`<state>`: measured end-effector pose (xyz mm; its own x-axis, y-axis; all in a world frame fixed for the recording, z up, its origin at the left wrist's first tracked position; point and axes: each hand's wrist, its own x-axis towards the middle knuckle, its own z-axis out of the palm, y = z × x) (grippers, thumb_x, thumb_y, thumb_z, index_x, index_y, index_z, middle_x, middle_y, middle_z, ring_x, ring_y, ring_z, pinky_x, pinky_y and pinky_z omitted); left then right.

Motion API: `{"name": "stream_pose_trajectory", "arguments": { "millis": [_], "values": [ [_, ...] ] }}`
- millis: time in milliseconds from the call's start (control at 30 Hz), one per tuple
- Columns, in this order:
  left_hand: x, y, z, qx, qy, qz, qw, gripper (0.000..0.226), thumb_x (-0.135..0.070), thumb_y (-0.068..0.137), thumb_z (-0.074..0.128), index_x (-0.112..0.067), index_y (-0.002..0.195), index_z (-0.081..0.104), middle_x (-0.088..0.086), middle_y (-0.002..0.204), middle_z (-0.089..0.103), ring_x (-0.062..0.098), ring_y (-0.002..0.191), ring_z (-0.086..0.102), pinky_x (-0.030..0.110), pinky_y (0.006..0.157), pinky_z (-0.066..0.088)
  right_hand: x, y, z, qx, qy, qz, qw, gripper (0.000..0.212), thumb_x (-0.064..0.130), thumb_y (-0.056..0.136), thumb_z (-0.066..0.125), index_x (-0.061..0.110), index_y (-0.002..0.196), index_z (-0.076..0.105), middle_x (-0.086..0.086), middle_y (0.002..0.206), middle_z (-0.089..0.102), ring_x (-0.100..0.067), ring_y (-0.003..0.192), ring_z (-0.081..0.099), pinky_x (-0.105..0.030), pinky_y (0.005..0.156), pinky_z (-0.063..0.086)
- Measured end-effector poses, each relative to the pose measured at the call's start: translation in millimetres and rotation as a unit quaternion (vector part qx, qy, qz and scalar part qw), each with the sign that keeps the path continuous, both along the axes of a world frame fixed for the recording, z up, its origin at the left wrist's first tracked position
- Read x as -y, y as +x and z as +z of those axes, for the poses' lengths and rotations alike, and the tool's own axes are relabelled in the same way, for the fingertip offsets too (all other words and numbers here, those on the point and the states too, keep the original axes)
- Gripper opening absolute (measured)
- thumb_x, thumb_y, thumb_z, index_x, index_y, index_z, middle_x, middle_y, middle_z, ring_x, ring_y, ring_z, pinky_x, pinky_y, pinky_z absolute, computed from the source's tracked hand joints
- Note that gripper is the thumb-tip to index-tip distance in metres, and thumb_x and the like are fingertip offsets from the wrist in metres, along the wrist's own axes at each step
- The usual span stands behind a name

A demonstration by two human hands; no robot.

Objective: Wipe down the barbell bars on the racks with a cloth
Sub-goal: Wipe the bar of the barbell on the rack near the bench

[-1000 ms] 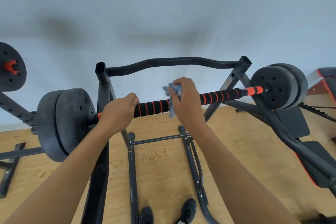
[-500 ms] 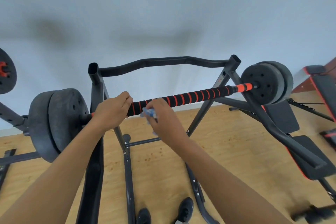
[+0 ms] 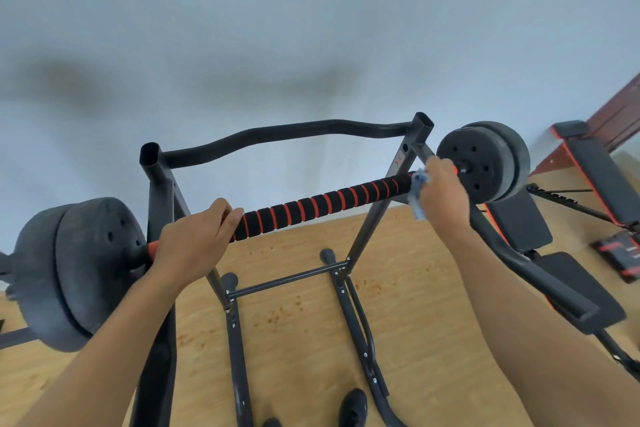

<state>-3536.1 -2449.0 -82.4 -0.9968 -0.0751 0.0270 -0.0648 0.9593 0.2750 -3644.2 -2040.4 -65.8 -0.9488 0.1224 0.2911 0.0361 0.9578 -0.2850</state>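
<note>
My left hand (image 3: pixel 194 239) grips the bar (image 3: pixel 322 204) near its left plates (image 3: pixel 79 270); my right hand (image 3: pixel 445 194) clamps the cloth (image 3: pixel 417 196) round its right end.

Both bare forearms are reaching forward from the lower corners, well apart. The left hand (image 3: pixel 194 243) is curling over the bar (image 3: pixel 322 204) near its left end, knuckles facing up. The right hand (image 3: pixel 445 198) is wrapping around the bar's right end, holding a cloth (image 3: pixel 418 199) against it, its back toward the camera.
</note>
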Motion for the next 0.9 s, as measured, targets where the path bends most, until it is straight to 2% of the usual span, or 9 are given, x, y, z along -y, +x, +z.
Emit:
{"name": "stream_pose_trajectory", "arguments": {
  "millis": [67, 167, 333, 467, 600, 700, 767, 833, 900],
  "values": [
    [-3, 0, 0, -0.010, -0.020, 0.003, 1.000, 0.049, -0.066, 0.101, 0.011, -0.031, 0.095, 0.045, -0.010, 0.063, 0.060, 0.009, 0.056, 0.059, 0.039, 0.065, 0.057, -17, -3, 4, -0.036, -0.064, -0.040, 0.996, 0.008, 0.012, 0.100, 0.052, 0.008, 0.098, 0.046, -0.016, 0.102, 0.054, -0.028, 0.067, 0.054, -0.042, 0.058, 0.049],
    [-8, 0, -2, -0.030, -0.033, 0.011, 0.999, 0.054, -0.066, 0.098, 0.005, -0.030, 0.090, 0.045, -0.010, 0.060, 0.057, 0.008, 0.052, 0.056, 0.037, 0.061, 0.056, -1, -4, 14, -0.057, -0.159, -0.037, 0.985, 0.011, 0.024, 0.103, 0.053, 0.014, 0.104, 0.048, -0.004, 0.098, 0.055, -0.018, 0.073, 0.055, -0.040, 0.066, 0.051],
    [-8, -2, -4, -0.028, -0.045, 0.011, 0.999, 0.059, -0.065, 0.097, 0.004, -0.029, 0.089, 0.049, -0.012, 0.063, 0.056, 0.007, 0.054, 0.056, 0.036, 0.062, 0.058, 50, 7, 1, -0.020, -0.010, 0.185, 0.982, 0.013, 0.020, 0.102, 0.058, 0.017, 0.108, 0.047, 0.001, 0.105, 0.051, -0.015, 0.070, 0.058, -0.030, 0.053, 0.052],
    [-7, -5, -3, -0.004, -0.074, -0.001, 0.997, 0.070, -0.064, 0.093, -0.005, -0.028, 0.097, 0.055, -0.013, 0.068, 0.056, 0.004, 0.060, 0.055, 0.034, 0.067, 0.058, -10, -5, -20, 0.013, 0.137, 0.120, 0.983, 0.033, -0.005, 0.089, 0.060, 0.012, 0.112, 0.043, -0.007, 0.109, 0.045, -0.025, 0.078, 0.058, -0.036, 0.053, 0.055],
    [-10, -6, -2, -0.002, -0.053, 0.017, 0.998, 0.061, -0.059, 0.103, 0.006, -0.026, 0.083, 0.054, -0.009, 0.064, 0.058, 0.008, 0.058, 0.058, 0.038, 0.072, 0.059, -65, 2, -13, -0.002, -0.001, -0.003, 1.000, 0.018, 0.000, 0.096, 0.056, 0.009, 0.103, 0.042, -0.013, 0.103, 0.046, -0.037, 0.080, 0.057, -0.040, 0.059, 0.043],
    [-11, -12, -2, 0.020, -0.074, 0.011, 0.997, 0.050, -0.045, 0.108, 0.015, -0.022, 0.091, 0.057, -0.008, 0.065, 0.056, 0.009, 0.058, 0.057, 0.030, 0.063, 0.049, -28, 22, -4, -0.004, -0.087, 0.047, 0.995, 0.010, 0.028, 0.106, 0.050, 0.019, 0.107, 0.044, 0.002, 0.109, 0.047, -0.021, 0.081, 0.056, -0.039, 0.069, 0.044],
    [-9, -17, 0, 0.041, -0.114, -0.007, 0.993, 0.034, -0.032, 0.109, 0.027, -0.018, 0.112, 0.058, -0.008, 0.069, 0.052, 0.008, 0.058, 0.053, 0.027, 0.055, 0.040, 7, 31, -1, 0.013, -0.110, 0.107, 0.988, 0.016, 0.040, 0.105, 0.051, 0.025, 0.109, 0.045, 0.007, 0.111, 0.046, -0.010, 0.085, 0.056, -0.033, 0.071, 0.048],
    [-6, -22, 1, 0.063, -0.141, -0.027, 0.988, 0.027, -0.025, 0.108, 0.038, -0.017, 0.129, 0.053, -0.009, 0.073, 0.048, 0.007, 0.060, 0.052, 0.024, 0.055, 0.041, 33, 33, -3, 0.020, -0.109, 0.161, 0.981, 0.018, 0.031, 0.102, 0.060, 0.027, 0.107, 0.044, 0.006, 0.110, 0.046, -0.007, 0.082, 0.057, -0.024, 0.068, 0.050],
    [-3, -25, 0, 0.078, -0.164, -0.040, 0.982, 0.028, -0.024, 0.108, 0.040, -0.017, 0.131, 0.055, -0.010, 0.074, 0.047, 0.007, 0.059, 0.051, 0.022, 0.053, 0.036, 44, 28, -9, 0.016, -0.102, 0.183, 0.978, 0.024, 0.019, 0.097, 0.067, 0.026, 0.103, 0.045, 0.006, 0.108, 0.046, -0.010, 0.076, 0.058, -0.025, 0.065, 0.053]
  ]
}}
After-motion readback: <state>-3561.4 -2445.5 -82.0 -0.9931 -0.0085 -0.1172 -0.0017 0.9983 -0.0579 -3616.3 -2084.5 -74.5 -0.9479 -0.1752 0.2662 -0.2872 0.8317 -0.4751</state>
